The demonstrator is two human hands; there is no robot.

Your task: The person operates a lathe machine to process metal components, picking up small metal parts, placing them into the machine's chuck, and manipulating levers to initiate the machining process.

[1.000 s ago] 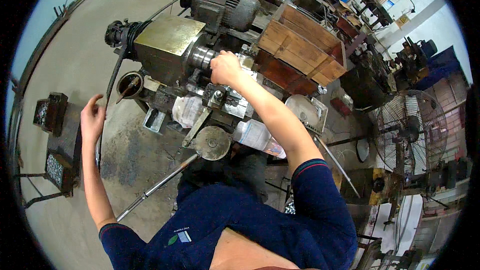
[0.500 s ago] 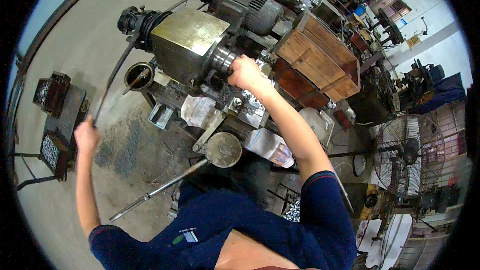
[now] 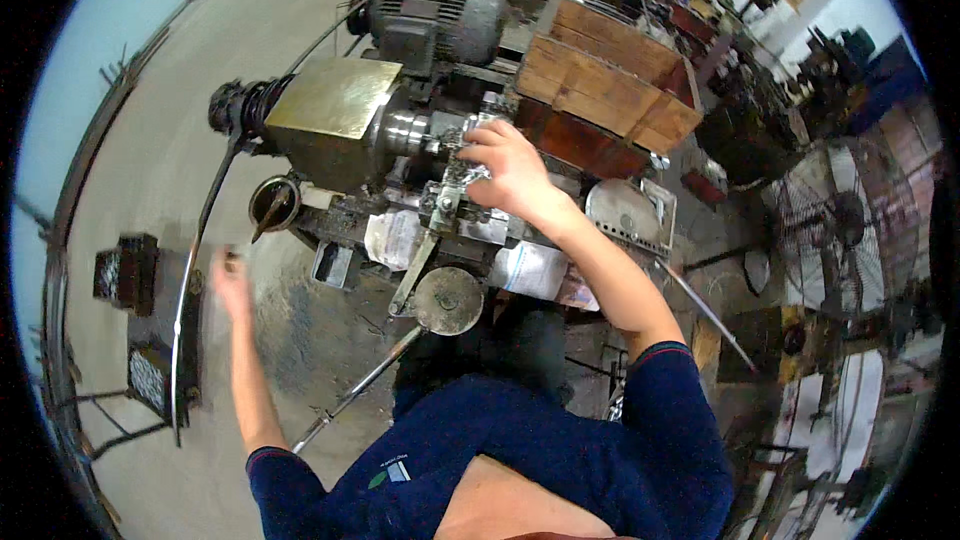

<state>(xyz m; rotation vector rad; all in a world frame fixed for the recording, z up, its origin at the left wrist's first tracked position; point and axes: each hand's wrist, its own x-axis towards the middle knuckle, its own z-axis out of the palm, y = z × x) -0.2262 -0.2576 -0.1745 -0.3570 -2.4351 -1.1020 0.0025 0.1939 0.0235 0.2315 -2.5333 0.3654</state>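
Note:
My right hand (image 3: 508, 172) hovers over the machine with its fingers apart, just right of the shiny round spindle nose (image 3: 406, 132). Metal chips and fittings lie under its fingers, and whether the fingertips touch them is unclear. The spindle comes out of a boxy headstock (image 3: 335, 100) with a brass-coloured cover. My left hand (image 3: 231, 278) is smeared by motion, off to the left of the machine. Beside it, and apart from it, a long metal lever (image 3: 187, 285) slopes down from the headstock's far-left end.
An electric motor (image 3: 440, 25) and a wooden crate (image 3: 605, 80) stand behind the machine. Nearer me are a round plate (image 3: 449, 302) and a pot (image 3: 275, 202) with a stick. Bins of small metal parts (image 3: 150, 375) sit at left. A large fan (image 3: 845, 210) stands right.
My left hand has let go of the lever and moved away to its right. My right hand has come off the spindle nose, and its fingers have spread. The whole view has shifted.

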